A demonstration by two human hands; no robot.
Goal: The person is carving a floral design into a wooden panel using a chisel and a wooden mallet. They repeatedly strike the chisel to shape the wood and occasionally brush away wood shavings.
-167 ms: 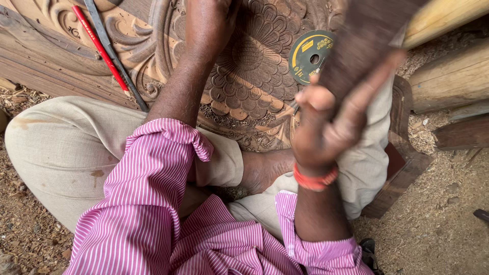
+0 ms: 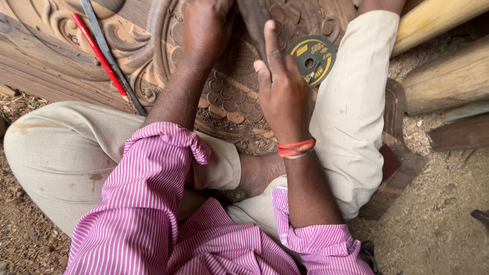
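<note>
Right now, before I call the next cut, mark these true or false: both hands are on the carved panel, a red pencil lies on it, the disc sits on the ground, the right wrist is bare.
1. The left hand rests on the carved wooden panel. True.
2. A red pencil lies on the panel. True.
3. The round disc sits on the sawdust ground. False: it lies on the panel beside the right hand.
4. The right wrist is bare. False: it wears an orange band.
</note>
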